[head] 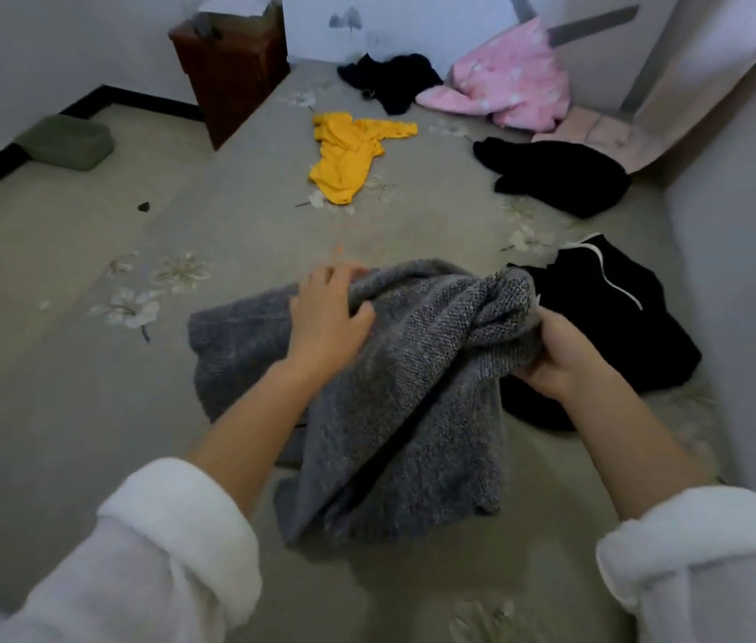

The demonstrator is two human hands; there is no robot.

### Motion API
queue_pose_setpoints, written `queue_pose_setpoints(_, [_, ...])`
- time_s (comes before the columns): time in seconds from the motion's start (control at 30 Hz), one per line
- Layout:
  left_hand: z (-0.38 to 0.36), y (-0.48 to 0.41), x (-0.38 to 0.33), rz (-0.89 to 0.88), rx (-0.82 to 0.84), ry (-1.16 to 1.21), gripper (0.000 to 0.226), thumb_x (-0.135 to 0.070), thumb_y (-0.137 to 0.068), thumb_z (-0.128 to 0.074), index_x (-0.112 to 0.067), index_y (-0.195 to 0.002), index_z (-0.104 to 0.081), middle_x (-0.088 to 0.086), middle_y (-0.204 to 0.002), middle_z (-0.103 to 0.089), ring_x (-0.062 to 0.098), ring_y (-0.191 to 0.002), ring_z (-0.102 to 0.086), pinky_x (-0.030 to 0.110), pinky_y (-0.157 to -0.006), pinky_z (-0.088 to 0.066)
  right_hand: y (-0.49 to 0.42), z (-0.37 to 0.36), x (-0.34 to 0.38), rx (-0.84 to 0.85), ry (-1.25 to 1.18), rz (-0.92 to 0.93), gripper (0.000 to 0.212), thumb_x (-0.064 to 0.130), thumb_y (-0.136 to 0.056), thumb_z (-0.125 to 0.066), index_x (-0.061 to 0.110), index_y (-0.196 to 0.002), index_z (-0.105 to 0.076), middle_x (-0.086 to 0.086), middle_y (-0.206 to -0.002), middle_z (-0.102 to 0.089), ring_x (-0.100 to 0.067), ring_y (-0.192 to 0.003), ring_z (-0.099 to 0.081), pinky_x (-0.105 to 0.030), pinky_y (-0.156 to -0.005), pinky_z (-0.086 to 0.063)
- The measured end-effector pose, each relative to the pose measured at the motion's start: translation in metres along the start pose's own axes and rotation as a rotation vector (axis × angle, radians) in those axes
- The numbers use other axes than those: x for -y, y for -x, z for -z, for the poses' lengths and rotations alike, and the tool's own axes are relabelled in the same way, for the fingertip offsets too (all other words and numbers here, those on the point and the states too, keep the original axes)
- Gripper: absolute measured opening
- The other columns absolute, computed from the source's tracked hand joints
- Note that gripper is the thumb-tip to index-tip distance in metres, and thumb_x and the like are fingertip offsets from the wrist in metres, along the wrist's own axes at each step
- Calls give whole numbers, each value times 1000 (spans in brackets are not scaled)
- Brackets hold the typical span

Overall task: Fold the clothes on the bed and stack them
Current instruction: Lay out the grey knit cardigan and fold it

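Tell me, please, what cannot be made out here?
Head view:
- right hand: fingertips buried in folds of the grey sweater.
- black garment with a white stripe: partly covered by the sweater; type unclear.
- things atop the brown cabinet: blurred, cut off by the top edge.
- small dark speck at far left: too small.

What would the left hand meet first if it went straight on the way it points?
Past the grey sweater it grips, the left hand would probably reach the yellow garment, though depth is unclear.
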State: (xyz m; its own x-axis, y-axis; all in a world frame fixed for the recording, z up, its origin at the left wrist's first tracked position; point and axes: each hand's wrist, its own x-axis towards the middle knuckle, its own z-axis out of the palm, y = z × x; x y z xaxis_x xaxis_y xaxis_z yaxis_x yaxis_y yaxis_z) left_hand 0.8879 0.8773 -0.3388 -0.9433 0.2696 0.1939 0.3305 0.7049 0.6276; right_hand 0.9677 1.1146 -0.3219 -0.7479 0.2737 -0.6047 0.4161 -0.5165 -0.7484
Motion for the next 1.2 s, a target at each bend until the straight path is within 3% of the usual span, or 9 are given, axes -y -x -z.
queue_pose_setpoints(0.1, [-51, 72, 41, 173, 379, 54, 15, -16, -88, -57, -18, -102, -61, 3, -105, -60, 20, -99, -57, 28, -79, -42, -17, 35, -46, -197, 117, -182, 16, 21, -96, -48, 11, -95, -60, -12, -95, -65, -22, -76, -62, -32, -61, -55])
queue_pose_setpoints(0.27, [-104, 150, 89, 308, 1040, -73, 4, -18, -84, -55, -17, -81, -53, 4, -85, -56, 30, -95, -61, 31, -68, -41, -37, 69, -84, -583, 198, -90, 38, 13, -82, -64, -1, -116, -53, -21, -117, -60, -33, -95, -60, -42, -80, -51])
queue_pose_setpoints(0.37, [-123, 159, 104, 440, 902, -108, 52, -25, -86, -59, -16, -134, -43, 14, -134, -43, 31, -127, -40, 38, -98, -40, -41, 69, -81, -723, 910, 110, 60, 24, -78, -66, 8, -133, -47, -17, -137, -40, -36, -122, -41, -45, -96, -40])
queue_pose_setpoints(0.5, [-136, 150, 109, 555, 783, -257, 97, -46, -85, -62, -25, -151, 7, 11, -158, 11, 35, -144, 4, 58, -111, -17, -39, 48, -104, -383, 1405, 414, 51, 19, -80, -65, 15, -129, -50, -9, -135, -39, -27, -126, -31, -45, -101, -31])
queue_pose_setpoints(0.63, [-148, 137, 118, 580, 825, -304, 74, -45, -90, -57, -25, -148, -15, 8, -159, 5, 34, -145, 4, 60, -112, -16, -58, 40, -146, 16, 1773, 252, 73, 19, -85, -59, 23, -148, -22, -2, -158, -10, -25, -145, -5, -52, -113, -16])
queue_pose_setpoints(0.77, [-148, 128, 130, 552, 840, -298, 33, -41, -91, -55, -29, -121, -49, 7, -152, -20, 33, -138, -16, 53, -109, -27, -78, 56, -175, 93, 2112, 120, 96, 23, -88, -60, 26, -151, 12, -5, -157, 24, -32, -142, 27, -60, -112, 4])
queue_pose_setpoints(0.87, [-142, 122, 134, 515, 817, -228, 26, -35, -90, -56, -28, -114, -56, 8, -133, -44, 29, -124, -39, 43, -103, -36, -93, 66, -178, 34, 2290, 227, 72, 23, -92, -53, 23, -150, -11, -12, -160, 8, -34, -144, 19, -62, -110, 10])
queue_pose_setpoints(1.0, [-131, 110, 108, 510, 516, -45, 6, -19, -85, -59, -21, -91, -60, 3, -96, -60, 22, -90, -58, 32, -80, -45, -106, 51, -155, -49, 1930, 226, 26, 18, -97, -38, 13, -123, -41, -15, -114, -62, -33, -107, -58, -43, -90, -40])
queue_pose_setpoints(1.2, [-136, 107, 46, 312, 756, 181, 9, -22, -80, -59, -28, -76, -64, -16, -67, -61, 0, -65, -57, 9, -56, -39, -127, 38, -62, -605, 445, 154, 30, 17, -99, -39, -5, -94, -59, -19, -89, -62, -28, -82, -61, -30, -58, -44])
